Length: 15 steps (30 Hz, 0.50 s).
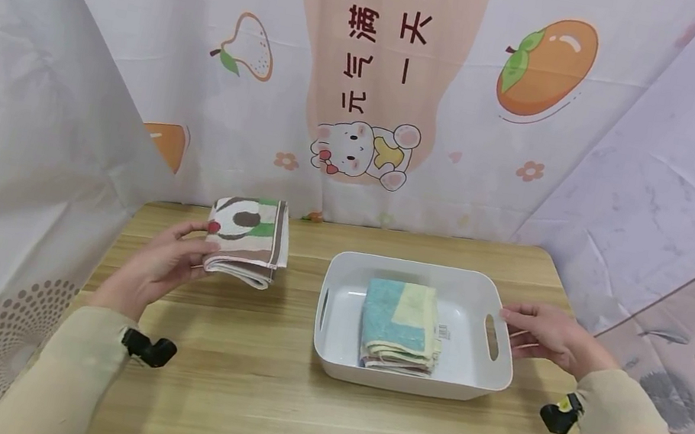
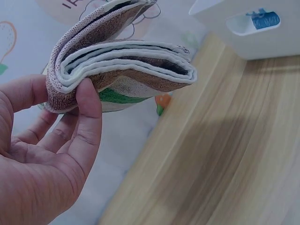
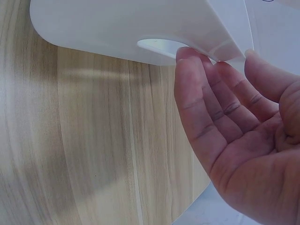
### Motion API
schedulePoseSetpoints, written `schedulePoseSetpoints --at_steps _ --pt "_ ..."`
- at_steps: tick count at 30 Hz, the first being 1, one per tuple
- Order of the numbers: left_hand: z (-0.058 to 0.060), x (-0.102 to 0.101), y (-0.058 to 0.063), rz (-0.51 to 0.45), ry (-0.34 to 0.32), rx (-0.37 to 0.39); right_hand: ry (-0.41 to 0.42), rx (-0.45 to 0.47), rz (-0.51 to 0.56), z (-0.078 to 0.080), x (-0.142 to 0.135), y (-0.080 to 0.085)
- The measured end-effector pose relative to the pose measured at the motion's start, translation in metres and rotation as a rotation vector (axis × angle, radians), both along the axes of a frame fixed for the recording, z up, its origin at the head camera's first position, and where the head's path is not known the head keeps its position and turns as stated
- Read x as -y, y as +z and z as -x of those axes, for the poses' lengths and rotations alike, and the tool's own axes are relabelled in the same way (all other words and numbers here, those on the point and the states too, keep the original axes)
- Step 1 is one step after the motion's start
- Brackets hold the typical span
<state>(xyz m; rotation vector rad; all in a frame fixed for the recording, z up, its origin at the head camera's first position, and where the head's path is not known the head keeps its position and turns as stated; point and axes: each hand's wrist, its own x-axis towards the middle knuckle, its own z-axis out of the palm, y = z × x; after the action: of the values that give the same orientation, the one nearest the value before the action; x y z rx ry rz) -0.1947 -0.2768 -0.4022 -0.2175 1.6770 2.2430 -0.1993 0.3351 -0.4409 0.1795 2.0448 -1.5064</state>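
Observation:
My left hand (image 1: 161,262) pinches a folded towel (image 1: 247,230) by its left side, raised above the table. The towel has white, brown and green patches and a red spot. In the left wrist view its stacked layers (image 2: 126,65) face the camera, with the thumb and fingers on the folded end. At the right end of a white plastic basket (image 1: 328,365), my right hand (image 1: 550,336) grips the rim beside the handle hole. Inside the basket lies a stack of folded towels (image 1: 398,323), a blue and pale yellow one on top.
The wooden table (image 1: 257,411) extends under the basket and both hands. A printed curtain (image 1: 232,119) hangs along its back edge, and more cloth hangs at both sides. Each wrist wears a small black camera, such as the left wrist camera (image 1: 148,349).

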Motion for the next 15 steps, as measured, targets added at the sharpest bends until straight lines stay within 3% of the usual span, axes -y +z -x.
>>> schedulePoseSetpoints --at_steps 15 --pt "0.002 -0.019 0.006 -0.030 -0.022 -0.022 0.018 -0.006 0.002 0.001 0.000 0.002"
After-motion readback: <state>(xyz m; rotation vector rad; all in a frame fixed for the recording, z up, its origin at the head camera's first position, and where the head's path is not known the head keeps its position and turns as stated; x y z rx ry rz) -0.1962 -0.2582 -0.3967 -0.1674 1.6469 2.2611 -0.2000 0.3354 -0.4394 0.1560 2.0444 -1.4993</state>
